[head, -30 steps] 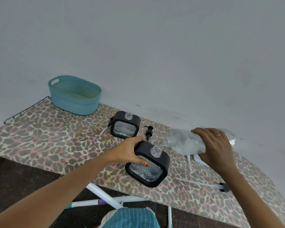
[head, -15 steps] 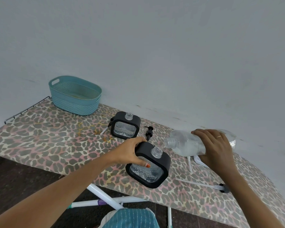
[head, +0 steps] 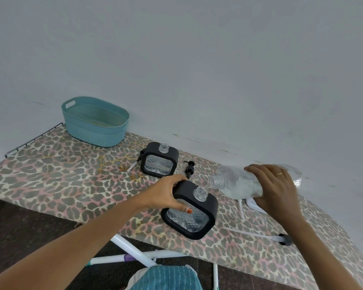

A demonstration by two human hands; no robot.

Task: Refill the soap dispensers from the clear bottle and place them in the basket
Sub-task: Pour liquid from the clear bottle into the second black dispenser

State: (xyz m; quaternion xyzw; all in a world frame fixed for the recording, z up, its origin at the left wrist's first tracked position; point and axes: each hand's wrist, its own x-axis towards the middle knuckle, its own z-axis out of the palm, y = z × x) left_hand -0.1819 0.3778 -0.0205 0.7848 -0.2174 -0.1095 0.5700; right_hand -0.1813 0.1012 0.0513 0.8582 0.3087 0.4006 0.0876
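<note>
- Centrally, low in the frame, the left hand [head: 167, 195] grips the near dispenser [head: 195, 218]: fingers curl over its black upper-left corner, and the thumb, its nail painted orange, presses the clear patterned front.
- Near dispenser sits on the leopard-print board cover [head: 61, 174], tipped so that its open clear neck leans toward the right of the frame. No pump is fitted.
- Right hand [head: 275, 189], at centre right, is clamped round the clear bottle [head: 233, 181], fingers wrapped over the top of its body. A ring shows on one finger.
- Clear bottle lies nearly level in the air, uncapped mouth pointing left, just above and right of the dispenser's neck. Whitish liquid pools along its lower side. Whether any runs out cannot be told.
- Far dispenser [head: 159, 160] stands upright above the near one, neck open, apart from both hands.
- Black pump head [head: 189, 167] lies on the cover between the two dispensers.
- A second pump with a long tube [head: 284, 239] lies at lower right, near the board's front edge.
- Teal basket [head: 96, 122] stands at upper left on the board, against the wall, well apart from the dispensers.
</note>
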